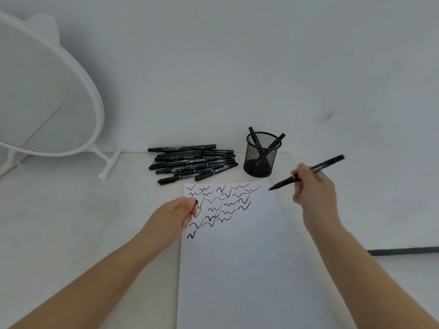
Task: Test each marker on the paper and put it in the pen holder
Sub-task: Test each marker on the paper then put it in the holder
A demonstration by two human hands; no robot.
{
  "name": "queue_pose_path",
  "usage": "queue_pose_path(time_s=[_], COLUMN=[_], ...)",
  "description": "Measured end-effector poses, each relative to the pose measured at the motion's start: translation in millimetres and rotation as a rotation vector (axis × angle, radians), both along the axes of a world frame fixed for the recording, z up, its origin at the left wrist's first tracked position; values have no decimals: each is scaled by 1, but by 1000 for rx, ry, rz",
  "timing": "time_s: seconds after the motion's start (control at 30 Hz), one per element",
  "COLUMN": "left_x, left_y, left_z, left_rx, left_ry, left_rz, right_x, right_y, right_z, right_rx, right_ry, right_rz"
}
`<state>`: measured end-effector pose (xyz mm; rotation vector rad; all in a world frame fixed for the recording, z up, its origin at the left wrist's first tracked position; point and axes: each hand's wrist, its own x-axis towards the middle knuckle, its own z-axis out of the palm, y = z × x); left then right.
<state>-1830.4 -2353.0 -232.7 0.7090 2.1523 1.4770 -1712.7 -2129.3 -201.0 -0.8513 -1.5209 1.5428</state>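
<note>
Paper [249, 269] scribbled black — marker [306, 173] slim, black, uncapped.

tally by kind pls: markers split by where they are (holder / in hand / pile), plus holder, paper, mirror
Markers in the pen holder: 2
Markers in the right hand: 1
Markers in the pile: overlapping, exact count not readable
Marker caps in the left hand: 1
Pen holders: 1
Paper sheets: 1
Mirrors: 1
Total, pile excluded: 7
</note>
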Motion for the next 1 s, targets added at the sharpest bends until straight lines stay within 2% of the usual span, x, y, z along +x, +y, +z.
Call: queue_pose_path(time_s=[0.17, 0.27, 0.37, 0.47, 0.67, 0.87, 1.0], left_x=[-10, -8, -7, -10, -15, -17, -17], left_y=[11, 11, 10, 12, 11, 10, 10], left_z=[-21, -31, -35, -34, -36, -37, -38], left_rx=[22, -77, -111, -83, -81, -70, -60], left_ry=[266, 399, 462, 404, 338, 333, 328], left_rz=[57, -24, -69, -47, -58, -66, -58], right_x=[-10, -12, -9, -9, -9, -7, -5], right_y=[-53, -66, -63, -62, -71, -64, -58], right_z=[-24, -41, -52, -54, -55, -58, -57], right_rx=[194, 243, 191, 155, 273, 300, 410], right_ry=[-296, -275, -208, -178, -209, -271, -247], right_rz=[481, 393, 289, 324, 504, 370, 216])
